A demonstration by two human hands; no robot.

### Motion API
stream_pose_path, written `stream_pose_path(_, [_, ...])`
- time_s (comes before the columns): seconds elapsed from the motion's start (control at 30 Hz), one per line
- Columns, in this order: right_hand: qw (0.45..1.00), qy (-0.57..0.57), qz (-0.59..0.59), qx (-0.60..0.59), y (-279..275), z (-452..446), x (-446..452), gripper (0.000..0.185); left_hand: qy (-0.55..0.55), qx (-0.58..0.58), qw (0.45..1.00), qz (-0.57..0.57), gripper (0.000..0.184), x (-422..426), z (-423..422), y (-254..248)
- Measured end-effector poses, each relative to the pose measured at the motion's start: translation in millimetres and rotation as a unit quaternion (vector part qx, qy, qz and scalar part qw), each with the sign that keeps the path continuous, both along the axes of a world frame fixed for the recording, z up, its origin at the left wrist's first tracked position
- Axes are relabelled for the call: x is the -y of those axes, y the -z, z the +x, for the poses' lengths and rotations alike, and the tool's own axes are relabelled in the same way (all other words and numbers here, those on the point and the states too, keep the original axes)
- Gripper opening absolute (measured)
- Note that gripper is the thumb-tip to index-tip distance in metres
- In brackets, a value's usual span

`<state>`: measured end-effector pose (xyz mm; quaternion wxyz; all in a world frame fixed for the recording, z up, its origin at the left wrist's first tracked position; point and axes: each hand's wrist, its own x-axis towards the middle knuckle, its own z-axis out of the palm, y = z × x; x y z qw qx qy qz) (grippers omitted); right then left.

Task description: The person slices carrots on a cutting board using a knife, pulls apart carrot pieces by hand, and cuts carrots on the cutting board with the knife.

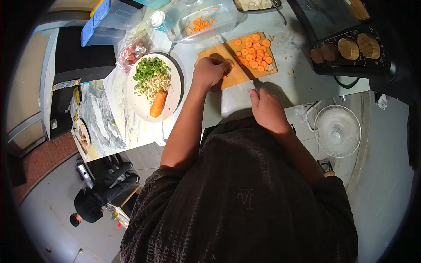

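My right hand (267, 108) is closed round the handle of a knife (240, 62), whose blade slants across the wooden cutting board (209, 53). On the board's left part, my left hand (210, 72) is closed, fingertips down, over a piece of carrot (225, 76) that mostly hides under the fingers. Right of the blade lie several round carrot slices (256, 52). To the left, a white plate (139, 108) bears chopped greens (151, 72), bean sprouts (153, 87) and a thick carrot piece (158, 103).
A clear plastic container (223, 28) with carrot strips (200, 25) stands behind the board. Blue-lidded boxes (109, 22) and a plastic bag (133, 50) are at the left. A black appliance with wooden knobs (348, 47) stands right. A fan (337, 131) is below; another person (94, 204) is at lower left.
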<state>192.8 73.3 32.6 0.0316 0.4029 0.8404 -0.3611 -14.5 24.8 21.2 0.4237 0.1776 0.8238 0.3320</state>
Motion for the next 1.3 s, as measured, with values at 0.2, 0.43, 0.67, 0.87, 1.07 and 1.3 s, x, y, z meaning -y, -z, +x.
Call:
stream_pose_path(0.2, [0.999,0.019,-0.019,0.018,-3,6,-8,0.047,0.035,-0.101,0.994,-0.031,0.031,-3,7,1])
stream_pose_path(0.43, [0.999,0.028,-0.015,-0.010,-11,7,-14,0.048,0.067,-0.217,0.974,-0.017,0.024,-6,20,-7])
stream_pose_path(0.67, [1.000,0.011,-0.008,-0.011,-9,8,-16,0.048,0.118,-0.289,0.947,0.078,0.020,4,17,-4])
stream_pose_path(0.87, [0.999,0.016,-0.029,-0.004,-6,7,-18,0.048,0.227,-0.366,0.890,0.149,0.016,13,6,1])
stream_pose_path(1.07, [0.999,0.014,-0.034,-0.012,-8,7,-18,0.048,0.185,-0.188,0.953,0.149,0.023,20,0,1])
stream_pose_path(1.3, [0.998,0.031,-0.059,-0.022,-8,8,-19,0.048,0.241,-0.331,0.903,0.127,0.025,22,0,-3])
